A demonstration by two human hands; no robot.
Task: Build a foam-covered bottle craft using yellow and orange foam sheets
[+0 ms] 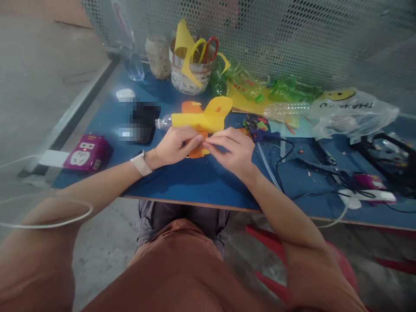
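Note:
A clear plastic bottle (164,122) wrapped in yellow paper (188,120) lies on its side, its neck to the left. A rounded yellow paper flap (219,107) stands out at its right end, and orange paper pieces (198,152) show on the near and far sides. My left hand (178,145) reaches over the near side, thumb and fingers closed on the near orange paper. Beside it, my right hand (232,149) pinches the edge of that same orange paper. The fingertips of both hands almost meet, and they partly hide the paper.
A glue gun (264,133) lies right of my hands, its cord trailing. Behind are a pot (190,76) holding scissors, green bottles (245,80) and a plastic bag (354,112). A black phone (146,123) and purple socket block (86,151) sit left; pliers (320,165) lie right.

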